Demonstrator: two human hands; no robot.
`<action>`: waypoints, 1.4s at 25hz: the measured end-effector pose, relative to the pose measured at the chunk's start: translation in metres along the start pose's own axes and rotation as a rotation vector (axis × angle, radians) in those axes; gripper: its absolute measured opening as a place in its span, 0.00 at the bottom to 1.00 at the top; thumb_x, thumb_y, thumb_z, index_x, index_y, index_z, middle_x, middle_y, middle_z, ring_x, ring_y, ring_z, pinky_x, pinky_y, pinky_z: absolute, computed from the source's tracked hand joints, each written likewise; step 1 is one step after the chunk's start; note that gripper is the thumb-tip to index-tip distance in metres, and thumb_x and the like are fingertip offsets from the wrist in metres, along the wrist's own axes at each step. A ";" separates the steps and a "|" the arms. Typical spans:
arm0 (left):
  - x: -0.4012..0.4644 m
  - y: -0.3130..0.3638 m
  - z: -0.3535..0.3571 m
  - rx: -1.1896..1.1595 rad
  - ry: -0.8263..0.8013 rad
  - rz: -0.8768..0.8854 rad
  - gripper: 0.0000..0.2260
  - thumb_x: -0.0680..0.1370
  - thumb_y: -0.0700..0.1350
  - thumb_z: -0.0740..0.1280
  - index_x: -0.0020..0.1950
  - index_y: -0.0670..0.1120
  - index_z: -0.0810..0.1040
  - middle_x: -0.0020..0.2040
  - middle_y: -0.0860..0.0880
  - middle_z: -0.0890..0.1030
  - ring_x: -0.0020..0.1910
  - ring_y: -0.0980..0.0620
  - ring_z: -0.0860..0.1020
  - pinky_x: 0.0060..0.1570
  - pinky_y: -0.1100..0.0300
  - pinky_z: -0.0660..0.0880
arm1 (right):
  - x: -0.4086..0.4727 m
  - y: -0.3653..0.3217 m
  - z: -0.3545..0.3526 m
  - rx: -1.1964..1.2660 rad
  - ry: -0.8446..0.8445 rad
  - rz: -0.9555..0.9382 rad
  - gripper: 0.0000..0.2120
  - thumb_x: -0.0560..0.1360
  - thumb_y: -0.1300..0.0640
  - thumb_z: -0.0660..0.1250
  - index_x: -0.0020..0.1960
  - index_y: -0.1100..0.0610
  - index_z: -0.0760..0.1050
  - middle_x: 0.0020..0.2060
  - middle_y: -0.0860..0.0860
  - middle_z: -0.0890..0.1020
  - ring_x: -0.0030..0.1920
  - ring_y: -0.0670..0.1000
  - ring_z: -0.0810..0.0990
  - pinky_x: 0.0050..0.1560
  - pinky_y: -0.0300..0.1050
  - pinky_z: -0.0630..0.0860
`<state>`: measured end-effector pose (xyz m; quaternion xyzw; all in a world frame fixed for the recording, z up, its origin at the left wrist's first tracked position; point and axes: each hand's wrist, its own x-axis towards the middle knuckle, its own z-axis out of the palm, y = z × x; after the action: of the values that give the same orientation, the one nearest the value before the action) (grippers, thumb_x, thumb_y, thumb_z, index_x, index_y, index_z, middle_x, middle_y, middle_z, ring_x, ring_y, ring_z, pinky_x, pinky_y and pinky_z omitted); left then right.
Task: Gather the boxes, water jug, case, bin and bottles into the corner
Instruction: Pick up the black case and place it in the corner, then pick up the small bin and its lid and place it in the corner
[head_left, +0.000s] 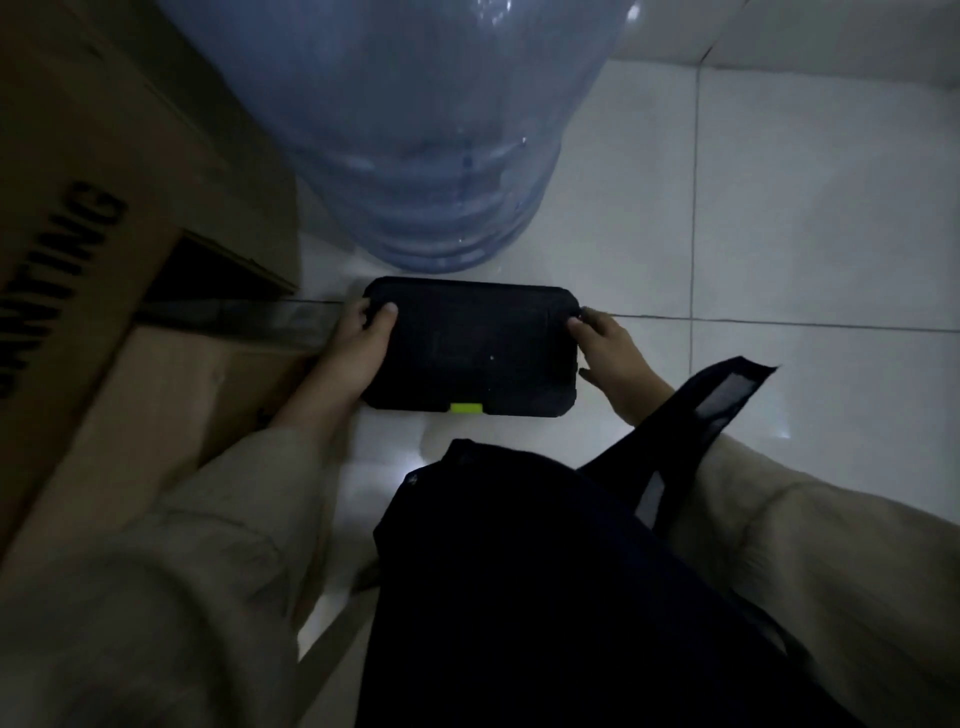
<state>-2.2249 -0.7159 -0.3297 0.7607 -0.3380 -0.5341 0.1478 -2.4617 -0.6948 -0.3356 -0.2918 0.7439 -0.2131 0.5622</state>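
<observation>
A black case (470, 345) with a lime-green latch lies flat on the white tiled floor, just in front of the large blue water jug (410, 135). My left hand (358, 343) grips the case's left end, thumb on top. At the right end, my right hand (605, 348) holds the case with its fingers at the edge. Cardboard boxes stand to the left: a tall printed one (78, 249) and a lower one (208, 384) beside the case.
A dark apron or bag with a strap (691, 431) hangs from my body over the near floor. Pale floor tiles (805, 208) stretch to the right, and a wall base runs along the top right.
</observation>
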 end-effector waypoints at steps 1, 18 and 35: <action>-0.014 0.014 -0.004 0.007 0.015 0.034 0.21 0.80 0.50 0.57 0.71 0.44 0.63 0.70 0.44 0.69 0.67 0.46 0.69 0.61 0.59 0.65 | -0.011 -0.013 -0.012 -0.067 -0.006 -0.040 0.18 0.79 0.58 0.57 0.68 0.62 0.65 0.62 0.56 0.73 0.58 0.50 0.71 0.61 0.46 0.67; -0.438 0.291 -0.173 0.359 0.383 0.649 0.17 0.76 0.48 0.60 0.63 0.44 0.72 0.61 0.42 0.76 0.61 0.42 0.73 0.61 0.49 0.70 | -0.367 -0.371 -0.184 -1.130 -0.109 -1.049 0.20 0.78 0.61 0.58 0.69 0.52 0.66 0.69 0.48 0.69 0.67 0.52 0.70 0.61 0.48 0.66; -0.933 -0.011 -0.309 0.314 1.191 0.205 0.14 0.77 0.50 0.59 0.61 0.49 0.74 0.61 0.47 0.76 0.61 0.44 0.73 0.60 0.48 0.70 | -0.826 -0.311 0.029 -1.058 -0.859 -2.030 0.15 0.75 0.61 0.63 0.60 0.54 0.73 0.59 0.53 0.77 0.57 0.56 0.76 0.53 0.51 0.74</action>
<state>-2.1270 -0.1228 0.4484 0.9043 -0.3432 0.0544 0.2479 -2.2101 -0.3672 0.4450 -0.9792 -0.0728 -0.1125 0.1522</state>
